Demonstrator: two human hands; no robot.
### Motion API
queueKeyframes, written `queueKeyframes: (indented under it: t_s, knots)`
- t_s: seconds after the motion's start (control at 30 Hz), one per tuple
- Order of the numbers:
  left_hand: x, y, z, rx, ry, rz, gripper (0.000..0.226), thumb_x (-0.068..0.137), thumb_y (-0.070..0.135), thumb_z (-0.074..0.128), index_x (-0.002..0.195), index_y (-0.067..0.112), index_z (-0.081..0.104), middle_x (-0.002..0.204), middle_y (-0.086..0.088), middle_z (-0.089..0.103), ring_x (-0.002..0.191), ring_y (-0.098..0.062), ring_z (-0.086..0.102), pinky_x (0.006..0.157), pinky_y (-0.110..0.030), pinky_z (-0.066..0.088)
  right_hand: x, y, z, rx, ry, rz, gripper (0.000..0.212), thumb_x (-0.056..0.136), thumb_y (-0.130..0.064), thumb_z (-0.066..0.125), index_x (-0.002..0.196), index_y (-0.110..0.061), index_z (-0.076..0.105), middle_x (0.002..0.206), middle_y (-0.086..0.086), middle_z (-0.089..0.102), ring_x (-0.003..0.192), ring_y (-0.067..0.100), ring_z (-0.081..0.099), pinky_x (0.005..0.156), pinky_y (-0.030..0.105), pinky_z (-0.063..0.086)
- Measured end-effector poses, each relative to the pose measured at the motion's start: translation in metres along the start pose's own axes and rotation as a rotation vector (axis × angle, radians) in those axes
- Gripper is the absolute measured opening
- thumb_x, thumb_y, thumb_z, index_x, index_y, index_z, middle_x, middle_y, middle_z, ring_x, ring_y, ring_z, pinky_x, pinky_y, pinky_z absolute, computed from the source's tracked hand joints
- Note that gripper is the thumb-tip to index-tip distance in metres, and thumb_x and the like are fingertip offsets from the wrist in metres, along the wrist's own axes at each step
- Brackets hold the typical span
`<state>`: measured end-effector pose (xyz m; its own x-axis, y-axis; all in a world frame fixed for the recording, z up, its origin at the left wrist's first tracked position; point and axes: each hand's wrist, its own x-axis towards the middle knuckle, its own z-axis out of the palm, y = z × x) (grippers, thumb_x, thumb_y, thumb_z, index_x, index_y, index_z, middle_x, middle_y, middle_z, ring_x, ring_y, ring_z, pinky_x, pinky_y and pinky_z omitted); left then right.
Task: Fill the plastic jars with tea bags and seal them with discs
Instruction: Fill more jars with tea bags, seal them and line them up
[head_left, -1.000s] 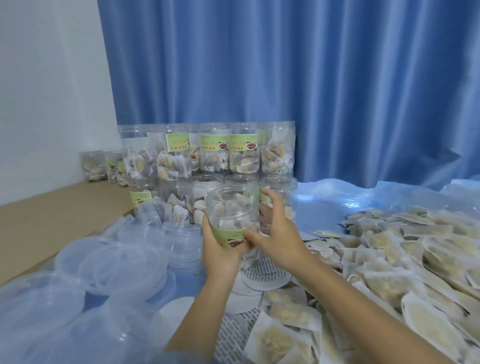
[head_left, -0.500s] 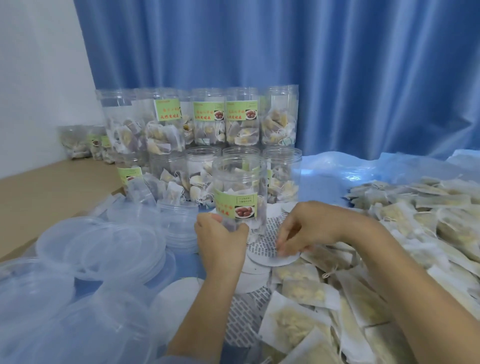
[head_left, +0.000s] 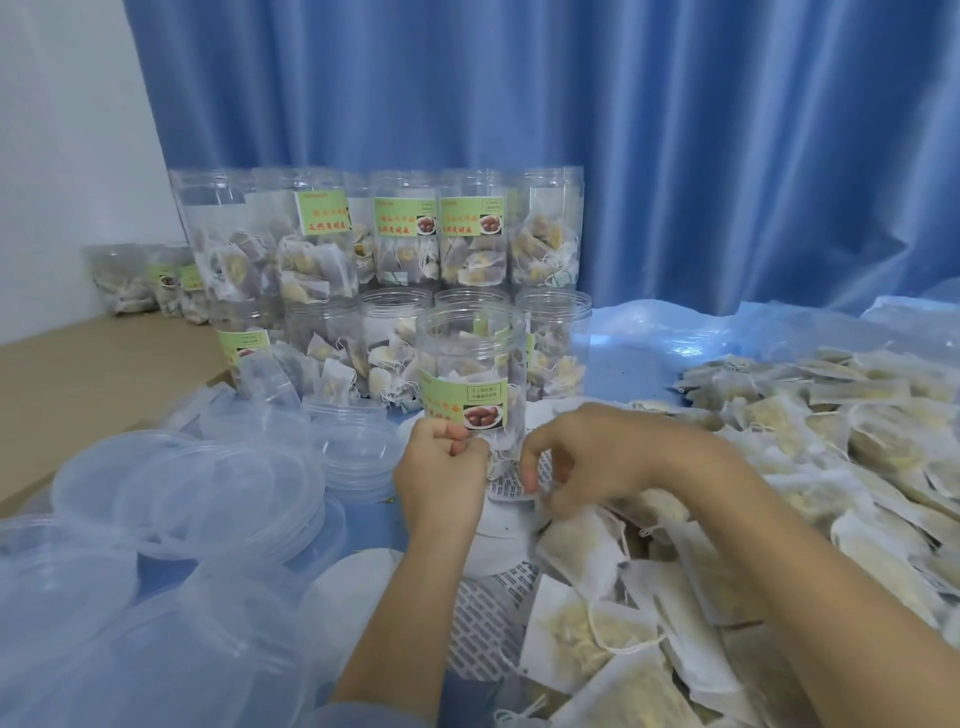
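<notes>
A clear plastic jar (head_left: 470, 364) with a green label stands upright, open-topped, with tea bags inside. My left hand (head_left: 441, 475) grips its lower left side with curled fingers. The jar sits by a stack of sealing discs (head_left: 511, 491) printed with a grey pattern. My right hand (head_left: 597, 457) reaches down over that stack and pinches the edge of the top disc between fingertips and thumb. Loose tea bags (head_left: 597, 561) lie just under my right wrist.
Filled labelled jars (head_left: 415, 234) stand two tiers high at the back, against a blue curtain. Clear plastic lids (head_left: 182, 483) pile up at the left. A wide heap of tea bags (head_left: 841, 441) covers the right side. More discs (head_left: 488, 623) lie near me.
The jar came down from mid-air and stands on the surface. My right hand let go of it and dropped to the disc stack. My left hand stays on the jar.
</notes>
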<state>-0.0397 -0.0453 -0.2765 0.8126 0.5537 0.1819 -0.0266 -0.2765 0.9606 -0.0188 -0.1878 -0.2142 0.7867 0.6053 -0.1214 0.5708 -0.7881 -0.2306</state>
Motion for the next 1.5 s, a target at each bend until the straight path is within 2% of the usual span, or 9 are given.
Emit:
queueKeyframes:
  t_s: [0.2, 0.4, 0.5, 0.67, 0.8, 1.0, 1.2, 1.33, 1.5]
  knots:
    - [0.002, 0.003, -0.001, -0.094, 0.016, -0.063, 0.016, 0.079, 0.011, 0.066, 0.078, 0.023, 0.054, 0.066, 0.012, 0.055, 0.061, -0.002, 0.05, 0.053, -0.018, 0.033, -0.01, 0.005, -0.011, 0.441, 0.213, -0.226, 0.03, 0.076, -0.013, 0.067, 0.083, -0.041, 0.072, 0.062, -0.015, 0.058, 0.058, 0.002, 0.047, 0.061, 0.017, 0.041]
    - [0.006, 0.0, -0.003, -0.171, 0.052, -0.095, 0.021, 0.081, 0.009, 0.065, 0.074, 0.024, 0.052, 0.067, 0.01, 0.054, 0.062, -0.007, 0.051, 0.054, -0.022, 0.036, 0.009, -0.008, -0.023, 1.049, 0.86, -0.363, 0.022, 0.086, -0.006, 0.066, 0.091, -0.028, 0.069, 0.072, -0.009, 0.067, 0.065, 0.01, 0.06, 0.061, 0.022, 0.052]
    - [0.005, 0.001, -0.002, -0.166, 0.049, -0.103, 0.017, 0.079, 0.012, 0.066, 0.076, 0.024, 0.054, 0.065, 0.01, 0.056, 0.062, -0.008, 0.052, 0.055, -0.022, 0.036, 0.024, -0.015, -0.032, 0.972, 1.103, -0.255, 0.015, 0.09, -0.017, 0.062, 0.101, -0.026, 0.065, 0.087, -0.009, 0.067, 0.08, 0.007, 0.062, 0.077, 0.023, 0.052]
    - [0.006, -0.002, -0.003, -0.155, 0.044, -0.105, 0.013, 0.078, 0.014, 0.067, 0.079, 0.022, 0.057, 0.067, 0.008, 0.059, 0.063, -0.006, 0.053, 0.055, -0.022, 0.035, 0.031, -0.006, -0.013, 0.406, 0.767, -0.145, 0.031, 0.096, -0.041, 0.048, 0.123, -0.036, 0.059, 0.131, -0.013, 0.052, 0.129, 0.007, 0.039, 0.099, 0.02, 0.026]
    - [0.005, -0.002, -0.004, 0.026, 0.064, -0.032, 0.017, 0.081, 0.018, 0.064, 0.073, 0.027, 0.052, 0.071, 0.011, 0.057, 0.07, -0.013, 0.055, 0.054, -0.024, 0.035, 0.025, 0.007, -0.004, 0.624, 0.945, -0.098, 0.019, 0.085, -0.033, 0.067, 0.101, -0.038, 0.057, 0.099, -0.013, 0.061, 0.087, 0.001, 0.056, 0.075, 0.01, 0.043]
    - [0.007, -0.008, -0.005, 0.347, 0.066, 0.063, 0.01, 0.085, 0.028, 0.059, 0.088, 0.019, 0.057, 0.097, -0.002, 0.064, 0.098, -0.025, 0.057, 0.082, -0.038, 0.048, 0.021, 0.025, 0.003, 0.097, 0.267, 0.059, 0.024, 0.063, -0.05, 0.08, 0.068, -0.033, 0.064, 0.067, -0.016, 0.059, 0.063, -0.003, 0.054, 0.058, 0.018, 0.04]
    - [0.005, -0.007, -0.005, 0.286, 0.019, 0.029, 0.026, 0.078, 0.033, 0.068, 0.092, 0.015, 0.055, 0.096, -0.003, 0.062, 0.089, -0.022, 0.057, 0.067, -0.03, 0.04, 0.029, 0.034, 0.015, -0.364, 0.332, 0.305, 0.042, 0.076, -0.042, 0.068, 0.111, -0.019, 0.061, 0.104, 0.001, 0.056, 0.095, 0.021, 0.052, 0.07, 0.029, 0.041]
    - [0.006, -0.008, -0.004, 0.217, -0.001, -0.007, 0.023, 0.078, 0.03, 0.067, 0.091, 0.016, 0.054, 0.091, 0.0, 0.061, 0.087, -0.021, 0.057, 0.063, -0.029, 0.035, 0.024, 0.027, 0.013, -0.472, 0.364, 0.301, 0.022, 0.085, -0.029, 0.055, 0.095, -0.013, 0.065, 0.076, 0.0, 0.047, 0.075, 0.022, 0.046, 0.065, 0.027, 0.037]
    - [0.008, -0.005, -0.004, 0.032, 0.026, -0.116, 0.009, 0.085, 0.019, 0.056, 0.076, 0.018, 0.055, 0.08, -0.001, 0.063, 0.085, -0.025, 0.058, 0.071, -0.032, 0.045, 0.01, -0.01, -0.011, -0.22, 0.471, 0.01, 0.002, 0.076, -0.031, 0.052, 0.075, -0.032, 0.053, 0.088, -0.006, 0.063, 0.082, 0.018, 0.053, 0.063, 0.025, 0.037]
